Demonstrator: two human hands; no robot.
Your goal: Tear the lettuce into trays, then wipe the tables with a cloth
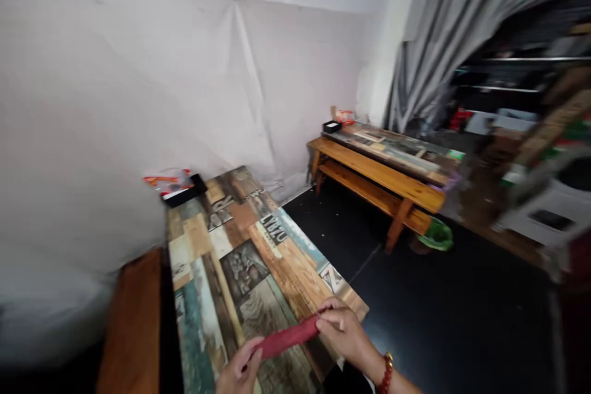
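Note:
A dark red, long, narrow piece (287, 338) is stretched level between my hands, slightly above the near end of the patterned table; its kind is hard to make out. My left hand (241, 369) pinches its left end between thumb and fingers. At the other end, my right hand (340, 327) grips it with the fingertips. A red bead bracelet (386, 372) circles my right wrist. Beneath the piece lies the tabletop (277, 286), printed with wood planks and letters.
A black box (183, 196) with an orange and clear plastic packet (167, 181) sits at the table's far left corner. A wooden bench (132, 320) runs along the left. Farther right stand a second table (388, 146), an orange bench (369, 172) and a green-lined bin (436, 235).

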